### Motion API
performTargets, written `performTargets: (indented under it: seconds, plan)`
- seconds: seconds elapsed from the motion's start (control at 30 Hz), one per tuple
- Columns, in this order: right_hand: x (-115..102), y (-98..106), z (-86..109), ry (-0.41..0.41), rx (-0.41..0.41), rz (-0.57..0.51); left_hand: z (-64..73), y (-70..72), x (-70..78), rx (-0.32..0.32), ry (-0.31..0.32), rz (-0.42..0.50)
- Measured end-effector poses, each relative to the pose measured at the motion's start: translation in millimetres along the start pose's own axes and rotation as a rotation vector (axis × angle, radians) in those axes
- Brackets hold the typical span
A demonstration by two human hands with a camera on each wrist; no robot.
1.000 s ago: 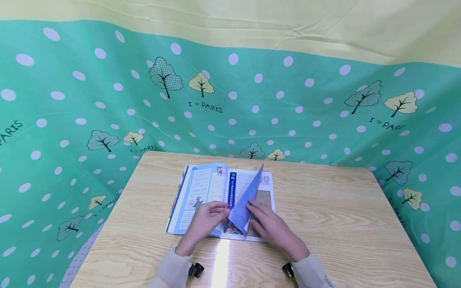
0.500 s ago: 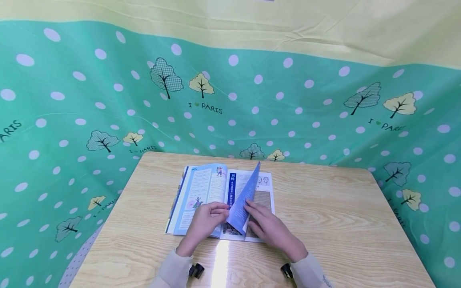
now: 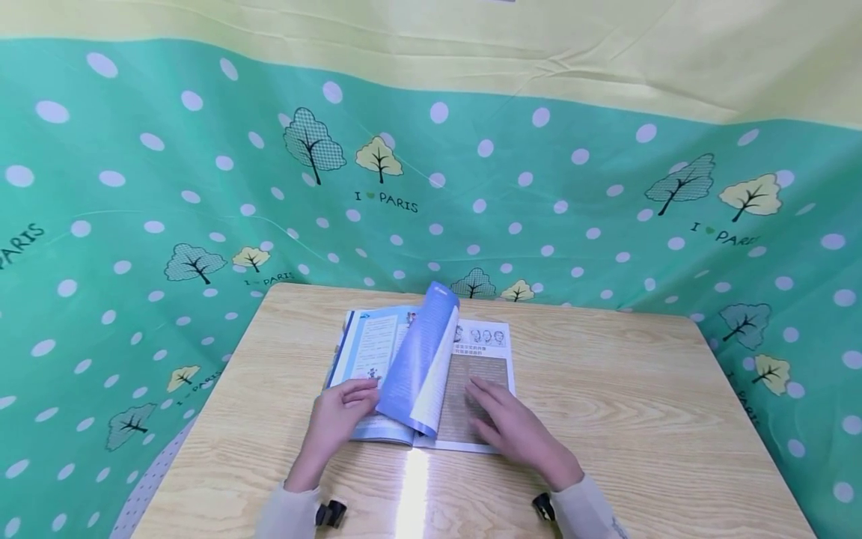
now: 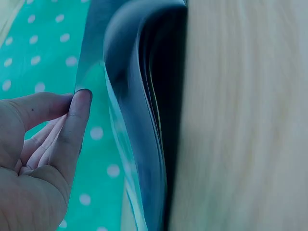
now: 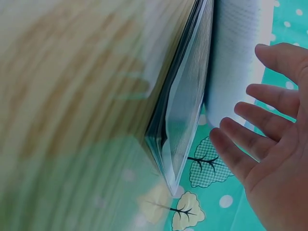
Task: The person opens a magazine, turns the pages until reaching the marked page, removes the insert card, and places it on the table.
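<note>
An open magazine (image 3: 481,442) lies on the wooden table, and one blue page (image 3: 420,352) stands lifted and curved over its middle. My left hand (image 3: 340,415) pinches that page's edge between thumb and finger; the left wrist view shows the pinch at the fingertips (image 4: 82,98). Over the right-hand page, with its brown text block (image 3: 461,408) and drawn heads, my right hand (image 3: 515,423) hovers with spread, loosely bent fingers. In the right wrist view nothing lies between the fingers of this hand (image 5: 274,125), and the magazine (image 5: 187,101) is beside them.
The wood-grain table (image 3: 626,419) extends on both sides of the magazine. A green curtain (image 3: 539,195) with dots and trees hangs behind it and at the sides. A black wrist device (image 3: 331,514) sits near the left sleeve, another (image 3: 542,507) near the right.
My left hand has moved left, carrying the page's edge from the right side across the middle. My right hand, earlier touching the page, is now apart from it and has hardly moved.
</note>
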State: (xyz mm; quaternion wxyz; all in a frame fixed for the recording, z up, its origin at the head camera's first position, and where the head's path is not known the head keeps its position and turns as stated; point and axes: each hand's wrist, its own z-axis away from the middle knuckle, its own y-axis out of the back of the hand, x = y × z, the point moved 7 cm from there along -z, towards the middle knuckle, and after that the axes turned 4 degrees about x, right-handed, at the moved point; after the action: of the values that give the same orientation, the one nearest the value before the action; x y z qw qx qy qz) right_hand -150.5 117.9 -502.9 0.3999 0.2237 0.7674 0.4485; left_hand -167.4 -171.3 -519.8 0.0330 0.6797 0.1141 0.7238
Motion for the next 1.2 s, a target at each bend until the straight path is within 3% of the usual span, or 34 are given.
performTargets:
  seconds: [0.17,0.33,0.53,0.87,1.2]
  plan:
    - [3.3,-2.7,2.3,-0.028,-0.038,0.003,5.8,29.6,-10.6,0.074,0.041,-0.108]
    - [5.1,-2.3,4.3,-0.046,-0.057,0.004,11.1,47.6,-18.0,0.105,0.068,-0.162]
    - [6.8,-3.9,6.9,-0.057,-0.101,0.019,15.3,62.4,-25.2,0.134,0.1,-0.185]
    - [13.9,-16.4,13.9,-0.118,-0.27,0.084,19.2,81.5,-30.9,0.172,0.134,-0.346]
    - [14.2,-16.9,14.9,-0.113,-0.286,0.093,21.0,92.2,-34.2,0.178,0.149,-0.387]
